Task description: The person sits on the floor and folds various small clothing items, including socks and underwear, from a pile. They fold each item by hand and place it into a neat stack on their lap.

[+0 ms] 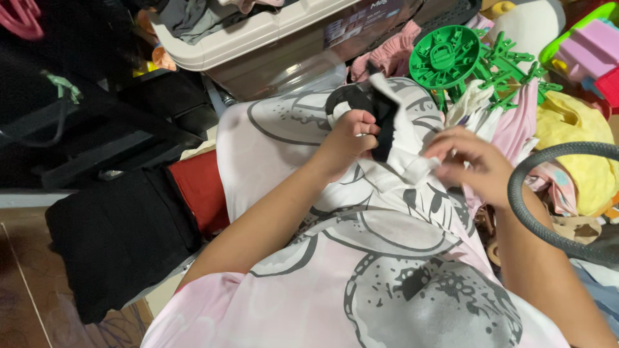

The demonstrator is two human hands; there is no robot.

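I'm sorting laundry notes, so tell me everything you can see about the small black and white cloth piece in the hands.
The small black and white cloth piece looks like soft knit fabric, possibly a sock or small garment; its kind is unclear. One part is black, the other white, and it is crumpled and twisted. The left hand grips its upper black part in a fist, while the right hand pinches the white lower end with its fingers. It is held just above a pale printed sheet.
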